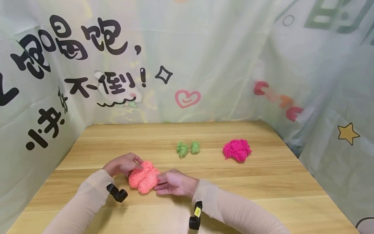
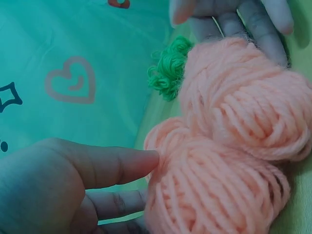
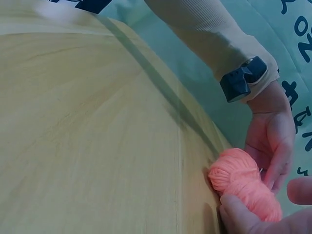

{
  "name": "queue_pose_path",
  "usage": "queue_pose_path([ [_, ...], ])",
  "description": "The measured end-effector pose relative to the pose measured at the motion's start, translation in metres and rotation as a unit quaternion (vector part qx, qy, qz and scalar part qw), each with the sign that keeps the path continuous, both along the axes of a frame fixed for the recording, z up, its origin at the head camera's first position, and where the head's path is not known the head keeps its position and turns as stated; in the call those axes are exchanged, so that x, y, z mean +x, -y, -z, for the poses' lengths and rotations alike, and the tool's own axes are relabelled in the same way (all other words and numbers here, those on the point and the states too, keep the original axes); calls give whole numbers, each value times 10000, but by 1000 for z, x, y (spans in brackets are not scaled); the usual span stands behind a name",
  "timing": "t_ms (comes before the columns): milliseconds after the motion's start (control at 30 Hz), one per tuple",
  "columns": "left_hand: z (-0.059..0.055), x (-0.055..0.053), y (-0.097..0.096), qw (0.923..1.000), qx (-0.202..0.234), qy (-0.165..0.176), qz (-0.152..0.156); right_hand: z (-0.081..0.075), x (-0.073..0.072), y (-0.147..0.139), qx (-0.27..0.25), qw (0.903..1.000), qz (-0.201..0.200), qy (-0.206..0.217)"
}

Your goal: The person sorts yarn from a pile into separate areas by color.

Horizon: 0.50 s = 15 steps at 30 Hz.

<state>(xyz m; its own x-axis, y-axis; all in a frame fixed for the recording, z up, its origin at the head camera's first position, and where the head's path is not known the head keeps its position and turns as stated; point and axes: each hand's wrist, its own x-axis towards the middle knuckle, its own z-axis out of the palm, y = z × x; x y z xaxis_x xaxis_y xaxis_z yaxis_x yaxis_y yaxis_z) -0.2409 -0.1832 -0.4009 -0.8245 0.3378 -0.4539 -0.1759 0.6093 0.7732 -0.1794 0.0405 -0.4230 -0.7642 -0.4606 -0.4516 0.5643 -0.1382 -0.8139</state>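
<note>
Coral yarn [image 1: 144,179] lies on the wooden table left of centre, bunched in at least two rounded bundles. My left hand [image 1: 125,164] is at its far left side; in the left wrist view the thumb meets the strands [image 2: 209,195], with the other fingers partly hidden behind them. From the right, my right hand [image 1: 176,183] reaches the yarn with extended fingers, palm turned toward it. The right wrist view has the coral yarn [image 3: 236,170] between both hands. Contact of the right fingertips is partly hidden.
Two small green yarn balls [image 1: 182,149] sit farther back near the middle. A magenta yarn bundle [image 1: 237,150] lies to their right. Printed cloth [image 1: 222,65] hangs around the back and sides of the table [image 1: 248,182]. Each wrist carries a small black camera.
</note>
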Motion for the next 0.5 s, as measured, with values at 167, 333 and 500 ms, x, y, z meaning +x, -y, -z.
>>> queue_pose_path([
  [167,-1,1,1,9999,67,75,35,0,0,4,106,9998,70,-141],
  [333,-1,1,2,9994,301,112,132,-1,0,7,215,9994,185,-197],
  [500,0,1,1,9981,556,142,219,0,0,8,347,9987,294,-224],
])
